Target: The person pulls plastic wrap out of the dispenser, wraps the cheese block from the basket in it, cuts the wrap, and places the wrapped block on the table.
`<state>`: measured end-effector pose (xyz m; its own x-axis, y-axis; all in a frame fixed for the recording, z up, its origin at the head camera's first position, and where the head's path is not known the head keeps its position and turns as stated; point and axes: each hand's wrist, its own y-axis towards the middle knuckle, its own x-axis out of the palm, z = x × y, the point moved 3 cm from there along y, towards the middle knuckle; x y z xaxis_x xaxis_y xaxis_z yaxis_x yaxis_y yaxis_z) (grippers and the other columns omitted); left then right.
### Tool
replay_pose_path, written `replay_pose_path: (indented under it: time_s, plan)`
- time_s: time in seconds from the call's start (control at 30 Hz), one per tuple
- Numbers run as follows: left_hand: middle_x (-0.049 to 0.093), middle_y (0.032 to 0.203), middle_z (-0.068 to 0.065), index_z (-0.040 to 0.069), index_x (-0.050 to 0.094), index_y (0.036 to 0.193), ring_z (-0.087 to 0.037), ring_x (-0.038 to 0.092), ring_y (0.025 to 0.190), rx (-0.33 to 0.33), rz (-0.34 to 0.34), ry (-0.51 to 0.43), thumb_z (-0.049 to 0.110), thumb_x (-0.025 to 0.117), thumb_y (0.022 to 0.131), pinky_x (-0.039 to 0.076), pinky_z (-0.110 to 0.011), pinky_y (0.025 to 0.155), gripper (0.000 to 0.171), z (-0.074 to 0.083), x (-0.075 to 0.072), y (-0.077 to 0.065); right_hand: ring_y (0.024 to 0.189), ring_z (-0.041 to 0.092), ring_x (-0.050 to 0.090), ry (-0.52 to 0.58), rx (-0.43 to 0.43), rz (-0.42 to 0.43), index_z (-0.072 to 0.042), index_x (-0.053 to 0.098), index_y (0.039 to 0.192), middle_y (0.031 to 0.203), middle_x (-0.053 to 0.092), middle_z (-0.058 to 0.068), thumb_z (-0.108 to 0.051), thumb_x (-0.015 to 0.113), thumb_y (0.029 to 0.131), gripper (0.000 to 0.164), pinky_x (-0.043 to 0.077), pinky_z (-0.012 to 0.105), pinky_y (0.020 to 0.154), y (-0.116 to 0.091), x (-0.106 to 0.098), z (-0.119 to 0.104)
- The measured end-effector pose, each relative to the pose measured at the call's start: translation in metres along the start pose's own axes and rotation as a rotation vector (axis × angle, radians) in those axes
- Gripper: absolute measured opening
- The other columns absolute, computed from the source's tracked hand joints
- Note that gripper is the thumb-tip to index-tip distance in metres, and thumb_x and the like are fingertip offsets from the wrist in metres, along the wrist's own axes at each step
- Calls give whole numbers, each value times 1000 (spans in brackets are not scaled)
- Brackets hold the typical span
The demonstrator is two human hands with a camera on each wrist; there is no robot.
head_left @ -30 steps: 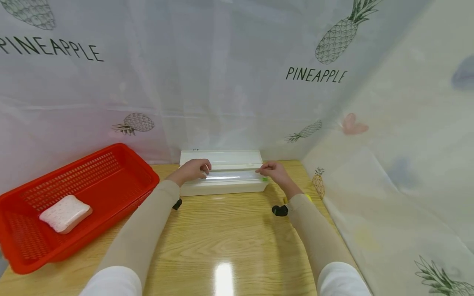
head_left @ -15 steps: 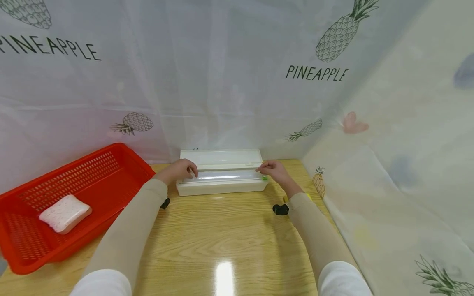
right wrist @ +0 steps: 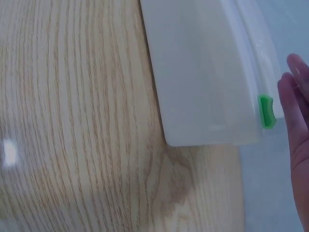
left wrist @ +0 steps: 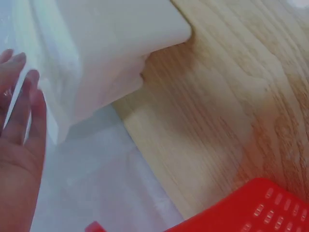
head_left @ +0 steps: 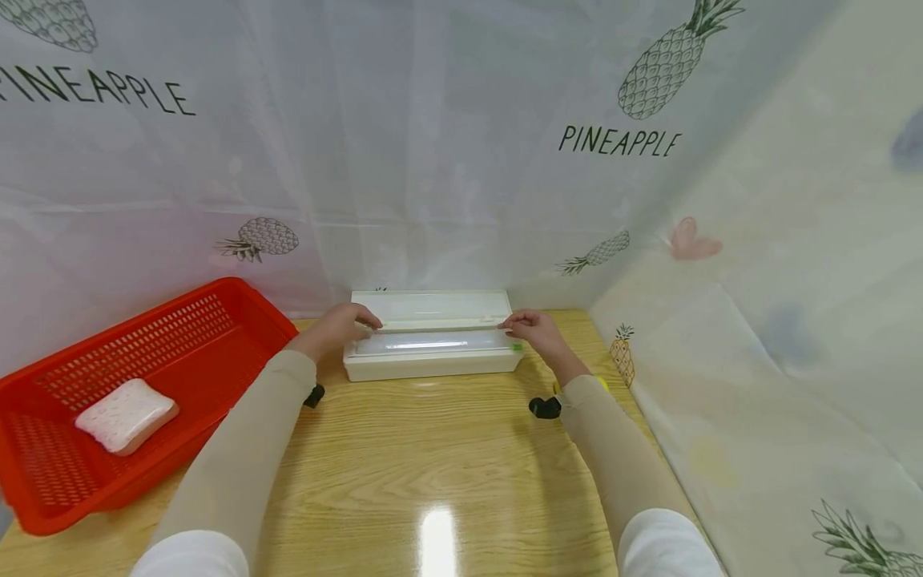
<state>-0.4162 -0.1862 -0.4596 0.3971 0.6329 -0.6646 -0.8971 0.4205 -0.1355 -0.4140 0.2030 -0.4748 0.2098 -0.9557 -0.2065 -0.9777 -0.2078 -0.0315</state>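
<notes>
An opened white cling film dispenser [head_left: 433, 367] lies at the far side of the table, its lid [head_left: 433, 307] tilted up behind. Shiny cling film [head_left: 433, 343] stretches across its opening. My left hand [head_left: 337, 327] is over the dispenser's left end, fingers bent, with a gap showing between thumb and fingers; any contact with the film is unclear. At the right end, my right hand [head_left: 537, 332] pinches the film's edge between thumb and fingertips, close to the green slide cutter [right wrist: 267, 111]. In the right wrist view the hand is partly cut off.
A red plastic basket [head_left: 216, 353] stands on the left, holding a wrapped white bread-like slice [head_left: 128, 417]. Pineapple-printed sheeting [head_left: 433, 160] hangs right behind the dispenser and along the right side. The wooden table [head_left: 433, 457] stretches out in front.
My left hand has slid left along the film to the dispenser's left end, and its fingers have risen a little. My right hand has stayed at the right end.
</notes>
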Motion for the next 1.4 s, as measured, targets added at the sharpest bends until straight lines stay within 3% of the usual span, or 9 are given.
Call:
replay_pose_path:
  time_s: [0.17,0.33,0.5,0.7,0.8,0.97,1.1,1.2,1.4]
  plan:
    - [59,125,-16,0,62,124,-32,55,115,-6,-12,-105,0,61,94,44,-43,100,30,1,-3,-2,112,35,60,34,-12,31,12,58,111,114,63,26,-4,55,99,20,50,37,93,3,2,-2]
    - [54,130,-19,-3,58,128,-34,57,112,8,-28,-139,0,61,94,49,-43,94,34,1,-7,-4,109,37,61,32,-44,38,16,56,115,108,65,25,-4,55,99,25,48,44,96,6,2,-11]
    - [50,131,-23,-8,56,128,-34,60,112,59,-10,-156,-2,62,93,50,-40,93,36,8,-14,-7,98,27,67,15,-53,39,13,58,113,100,68,18,-3,55,99,22,47,48,96,7,-1,-27]
    - [47,130,-24,-7,55,129,-34,62,110,68,0,-211,-2,64,92,49,-39,94,38,22,-24,-13,87,18,69,17,-63,59,14,59,111,93,69,13,0,55,98,20,47,50,93,9,-10,-54]
    - [48,129,-27,-8,53,130,-36,61,111,96,7,-213,-5,62,92,49,-41,93,39,33,-34,-16,88,22,70,-15,-86,58,14,60,112,93,70,12,-1,57,97,21,49,47,91,10,-14,-70]
    - [50,131,-27,-8,53,130,-38,60,112,103,42,-187,-6,62,92,50,-44,93,39,55,-53,-20,101,39,65,-77,-121,36,12,60,112,98,69,15,-5,57,98,21,50,42,92,8,-22,-101]
    - [51,129,-26,-6,54,131,-36,60,112,120,64,-149,-6,61,93,50,-38,92,39,76,-70,-24,96,31,68,-84,-136,63,12,59,112,96,70,12,-6,58,98,23,50,41,92,9,-30,-127]
    - [52,129,-23,-4,55,131,-34,61,111,138,93,-119,-5,61,93,51,-35,91,39,91,-84,-28,85,17,70,-73,-167,98,16,58,113,90,70,8,-4,59,97,26,53,36,87,8,-34,-145]
    - [51,132,-23,-4,57,129,-32,61,109,175,158,-103,-5,62,92,49,-37,94,37,122,-108,-37,82,15,69,-82,-246,150,15,61,109,88,71,6,-7,61,95,26,54,34,84,4,-41,-180]
